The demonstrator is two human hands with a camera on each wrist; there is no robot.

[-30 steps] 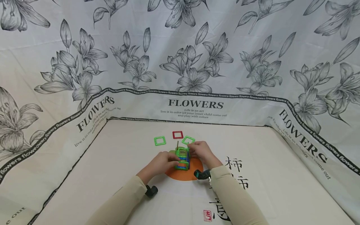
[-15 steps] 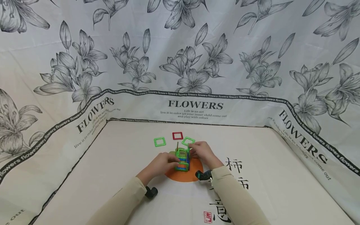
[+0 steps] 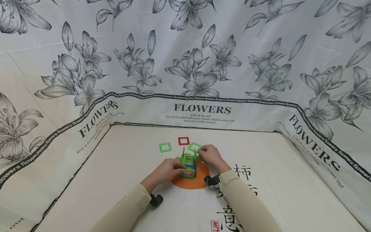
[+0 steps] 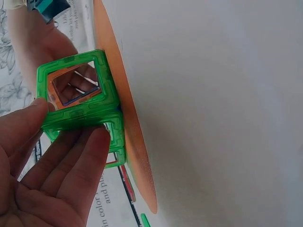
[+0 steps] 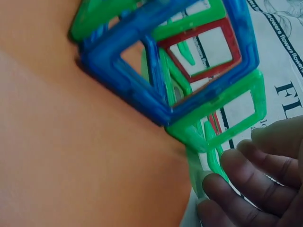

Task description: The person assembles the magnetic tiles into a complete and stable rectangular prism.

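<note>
A small structure of magnetic building tiles [image 3: 188, 176], with green, blue and orange frames, stands on a printed orange disc [image 3: 182, 185]. My left hand [image 3: 166, 170] holds its near left side; the left wrist view shows the thumb [image 4: 23, 124] at one green edge and fingers on the face below. A blue tile [image 5: 94, 61] forms its right side. At the far right end stands a green tile [image 5: 196, 138] set edge to edge with the blue one. My right hand [image 3: 210, 156] is beside that green tile, fingers loosely bent and holding nothing.
Beyond the structure lie loose square tiles: one green [image 3: 165, 143], one red [image 3: 183, 138] and another green [image 3: 190, 146] near my right fingers. Black brush lettering [image 3: 242, 172] marks the cloth to the right. A flower-printed curtain [image 3: 200, 83] encloses the table.
My right hand has drawn slightly right, away from the green tile it was holding, which stays standing at the structure's end. My left hand keeps its place on the structure.
</note>
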